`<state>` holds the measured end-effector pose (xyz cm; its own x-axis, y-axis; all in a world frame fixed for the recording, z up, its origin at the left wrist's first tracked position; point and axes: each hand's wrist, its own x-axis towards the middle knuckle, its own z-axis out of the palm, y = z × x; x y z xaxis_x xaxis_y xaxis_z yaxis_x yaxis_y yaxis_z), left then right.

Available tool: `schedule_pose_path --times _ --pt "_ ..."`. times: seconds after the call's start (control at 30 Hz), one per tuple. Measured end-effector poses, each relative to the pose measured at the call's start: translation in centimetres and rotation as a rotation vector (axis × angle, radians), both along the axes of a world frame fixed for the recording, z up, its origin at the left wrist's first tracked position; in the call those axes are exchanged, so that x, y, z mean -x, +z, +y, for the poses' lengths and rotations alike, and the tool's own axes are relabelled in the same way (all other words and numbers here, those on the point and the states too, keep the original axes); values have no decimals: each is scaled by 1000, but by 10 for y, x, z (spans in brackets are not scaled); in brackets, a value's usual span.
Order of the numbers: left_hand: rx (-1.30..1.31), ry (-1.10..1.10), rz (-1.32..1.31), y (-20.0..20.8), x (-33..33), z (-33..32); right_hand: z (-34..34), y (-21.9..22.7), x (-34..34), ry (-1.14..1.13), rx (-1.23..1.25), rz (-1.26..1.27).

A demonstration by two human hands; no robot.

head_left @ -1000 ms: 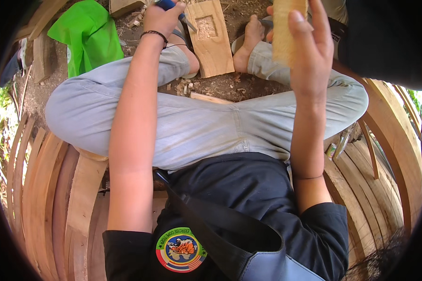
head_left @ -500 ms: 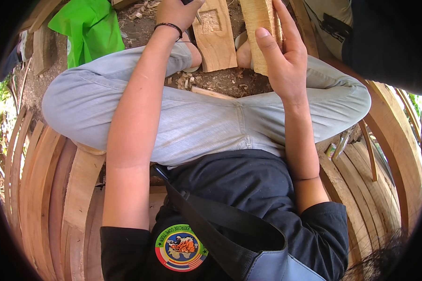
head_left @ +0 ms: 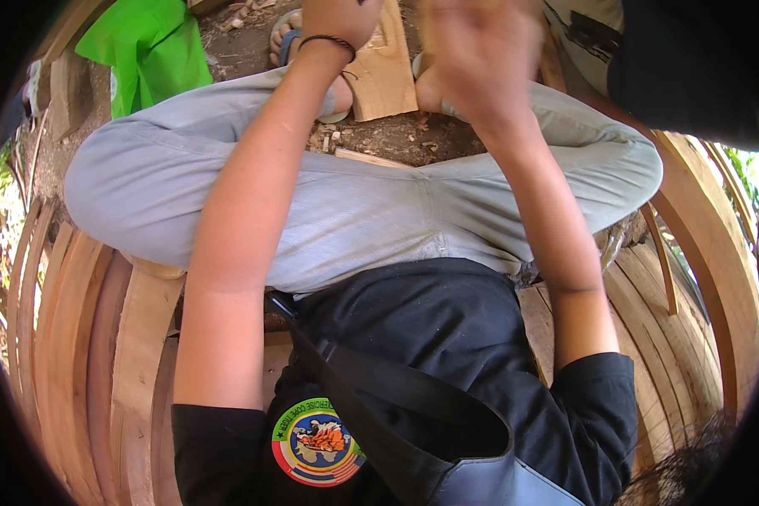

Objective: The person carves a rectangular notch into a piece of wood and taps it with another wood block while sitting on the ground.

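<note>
Plainly, the wooden board [head_left: 384,88] lies between the hands [head_left: 340,20] [head_left: 487,63], whose grip I cannot tell

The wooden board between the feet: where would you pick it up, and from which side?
Probably take the board by its near end, coming from above on the side of the jeans. That end is straight and uncovered, while the feet flank its long edges and the far end runs out of the picture.
</note>
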<state>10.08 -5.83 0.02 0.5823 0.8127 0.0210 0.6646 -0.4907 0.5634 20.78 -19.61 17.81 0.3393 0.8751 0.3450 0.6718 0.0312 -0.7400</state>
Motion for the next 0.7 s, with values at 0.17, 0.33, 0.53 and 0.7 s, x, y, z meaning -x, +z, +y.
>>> schedule_pose_path --times 0.17,0.33,0.53,0.7 --pt "74 110 -174 37 -1 -11 4 8 0 -77 251 235" --pt "150 248 -214 25 10 -2 9 -13 -2 -71 -239 777" --pt "837 715 -558 -5 41 44 -20 -33 3 -139 -35 759" --pt "893 919 -769 5 53 44 -28 -44 16 -191 -24 926"
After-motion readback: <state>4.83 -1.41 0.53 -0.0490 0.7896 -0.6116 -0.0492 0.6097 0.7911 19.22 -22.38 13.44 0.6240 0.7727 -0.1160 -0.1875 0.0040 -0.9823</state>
